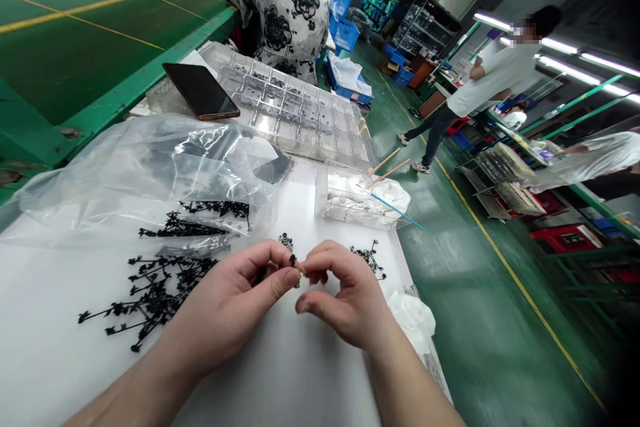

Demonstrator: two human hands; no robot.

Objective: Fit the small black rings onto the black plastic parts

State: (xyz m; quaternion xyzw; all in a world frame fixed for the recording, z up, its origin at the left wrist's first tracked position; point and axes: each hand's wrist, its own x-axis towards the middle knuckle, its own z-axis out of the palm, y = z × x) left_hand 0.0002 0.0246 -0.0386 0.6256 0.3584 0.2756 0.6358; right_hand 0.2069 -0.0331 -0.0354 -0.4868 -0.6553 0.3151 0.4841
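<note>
Above the near part of the white work table [280,380], left hand [225,300] and right hand [345,297] drawn close together, fingertips of both clamped on a tiny black plastic piece [293,260] – most of it hidden by the pinch.

Left of the hands on the table, a tangled spray of black plastic sprigs [150,300]; just beyond it, more black sprigs [200,221] lying against a clear plastic bag [145,173]. Right of the hands, a smaller black sprig [369,259], with crumpled white material [413,320] near the table's edge.

Toward the far end of the table, a clear compartment tray [295,107] holding small dark parts, and beside it a dark smartphone [200,90]. Nearer, a small clear box [345,200] packed with white material, two wooden sticks [387,167] and a thin blue stick [397,211] poking out – all well apart from the hands.

Past the far end of the table, a co-worker in a black-and-white floral top [285,13].
</note>
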